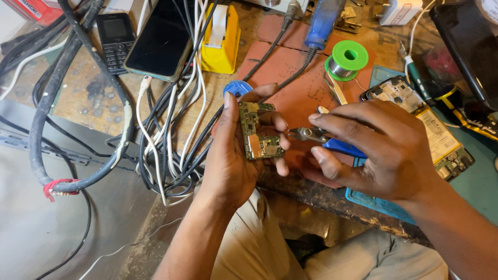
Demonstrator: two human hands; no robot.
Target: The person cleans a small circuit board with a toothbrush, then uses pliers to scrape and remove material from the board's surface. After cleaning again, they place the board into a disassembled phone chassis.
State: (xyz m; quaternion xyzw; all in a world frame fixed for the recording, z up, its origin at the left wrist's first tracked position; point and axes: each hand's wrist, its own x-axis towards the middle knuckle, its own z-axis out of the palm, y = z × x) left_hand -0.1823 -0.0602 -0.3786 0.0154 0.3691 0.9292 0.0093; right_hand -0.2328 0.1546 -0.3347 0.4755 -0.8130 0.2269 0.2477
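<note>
Left hand point(236, 150) is closed around a small greenish-gold phone circuit board w/ metal shields point(258, 129), held upright above the person's lap at the front edge of the worn wooden worktop point(93, 98). Right hand point(373, 150) grips small blue-handled cutters/pliers point(316, 136); tips sit just beside the board's right edge, maybe touching, can't tell. Judging by that, board is already out of the phone and work on it is underway; nothing looks refitted yet. Beyond the right hand, an opened phone body w/ exposed battery point(425, 124) lies on a blue mat point(378, 202). Further back: green solder spool point(346, 58), yellow tape dispenser point(222, 39), black smartphone point(161, 39), small keypad phone point(115, 33); tangle of cables point(171, 135) to the left.
</note>
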